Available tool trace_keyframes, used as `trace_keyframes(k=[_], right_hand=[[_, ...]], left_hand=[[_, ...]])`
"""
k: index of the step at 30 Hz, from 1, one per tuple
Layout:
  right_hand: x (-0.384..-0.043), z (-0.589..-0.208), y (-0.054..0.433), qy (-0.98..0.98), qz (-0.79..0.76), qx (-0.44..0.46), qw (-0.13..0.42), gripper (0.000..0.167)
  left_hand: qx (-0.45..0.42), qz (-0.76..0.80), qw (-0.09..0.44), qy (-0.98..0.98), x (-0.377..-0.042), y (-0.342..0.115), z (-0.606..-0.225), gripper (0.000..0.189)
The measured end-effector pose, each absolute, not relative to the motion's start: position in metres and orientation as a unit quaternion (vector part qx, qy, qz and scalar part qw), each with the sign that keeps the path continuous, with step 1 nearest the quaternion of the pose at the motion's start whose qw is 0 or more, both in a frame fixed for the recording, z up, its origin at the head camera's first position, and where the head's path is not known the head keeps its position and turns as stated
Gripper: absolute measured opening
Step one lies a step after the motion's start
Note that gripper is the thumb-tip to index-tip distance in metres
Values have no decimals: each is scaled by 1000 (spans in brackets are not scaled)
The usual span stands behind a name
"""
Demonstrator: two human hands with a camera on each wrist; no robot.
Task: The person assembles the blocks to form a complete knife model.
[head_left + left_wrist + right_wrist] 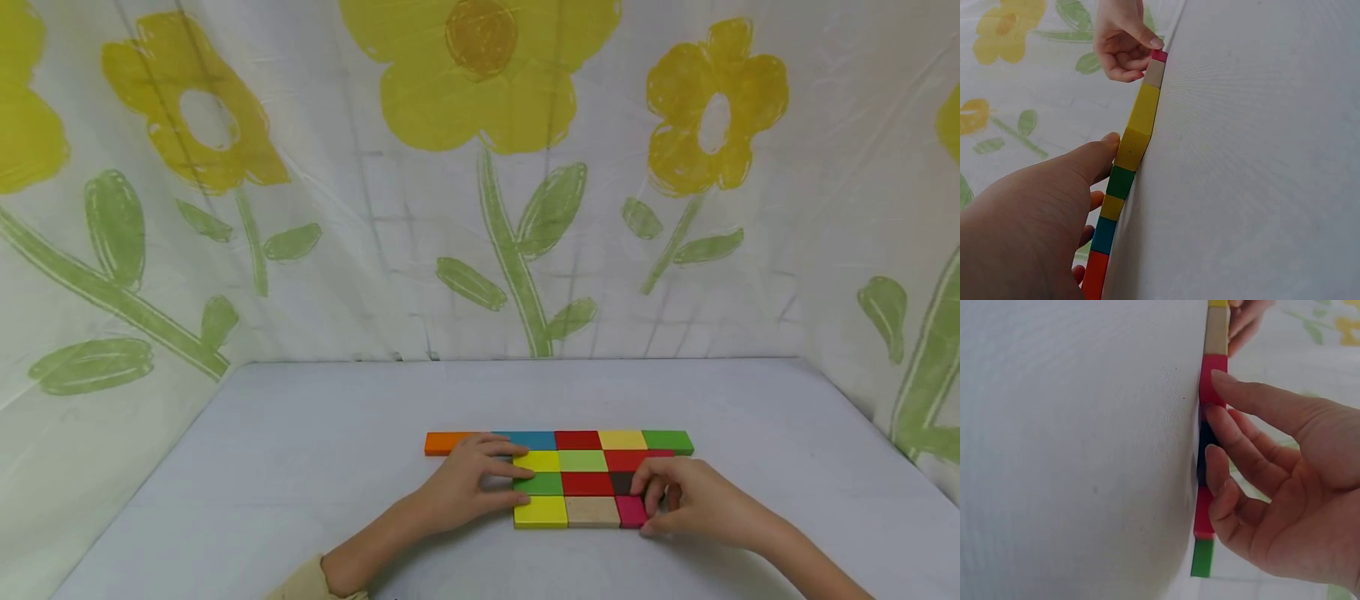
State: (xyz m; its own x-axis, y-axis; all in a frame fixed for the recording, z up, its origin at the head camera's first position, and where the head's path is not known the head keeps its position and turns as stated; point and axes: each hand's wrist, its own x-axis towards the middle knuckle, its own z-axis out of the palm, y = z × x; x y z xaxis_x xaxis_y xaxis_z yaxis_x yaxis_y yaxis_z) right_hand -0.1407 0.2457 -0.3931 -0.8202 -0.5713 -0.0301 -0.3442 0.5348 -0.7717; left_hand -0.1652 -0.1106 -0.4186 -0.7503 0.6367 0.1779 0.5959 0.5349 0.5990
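Flat coloured blocks lie in touching rows on the table, with a yellow block (pixel 540 512), a tan block (pixel 592 512) and a pink block (pixel 631 511) along the front. My left hand (pixel 468 483) rests at the left side of the rows, its fairly straight fingertips touching the yellow and green blocks. At the opposite end, my right hand (pixel 693 504) has its thumb and index finger about the pink block, which they pinch. Its other fingers are bent beside the black block (pixel 1205 453). The right hand partly covers the black block in the head view.
The back row runs wider than the others, from an orange block (pixel 442 443) through blue, red and pale yellow to a green block (pixel 671 442). A white cloth covers the table (pixel 300 433). Behind it hangs a flower-printed curtain (pixel 360 250).
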Motion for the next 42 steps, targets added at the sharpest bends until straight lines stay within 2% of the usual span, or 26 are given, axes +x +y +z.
trace_keyframes(k=[17, 26, 42], right_hand=[[-140, -393, 245, 866, -400, -265, 141, 32], [-139, -389, 245, 869, -389, -279, 123, 31], [-142, -381, 255, 890, -370, -250, 88, 19]], left_hand=[[353, 329, 29, 876, -165, -111, -420, 33], [356, 331, 23, 874, -165, -112, -418, 32], [355, 344, 27, 869, -164, -112, -417, 31]])
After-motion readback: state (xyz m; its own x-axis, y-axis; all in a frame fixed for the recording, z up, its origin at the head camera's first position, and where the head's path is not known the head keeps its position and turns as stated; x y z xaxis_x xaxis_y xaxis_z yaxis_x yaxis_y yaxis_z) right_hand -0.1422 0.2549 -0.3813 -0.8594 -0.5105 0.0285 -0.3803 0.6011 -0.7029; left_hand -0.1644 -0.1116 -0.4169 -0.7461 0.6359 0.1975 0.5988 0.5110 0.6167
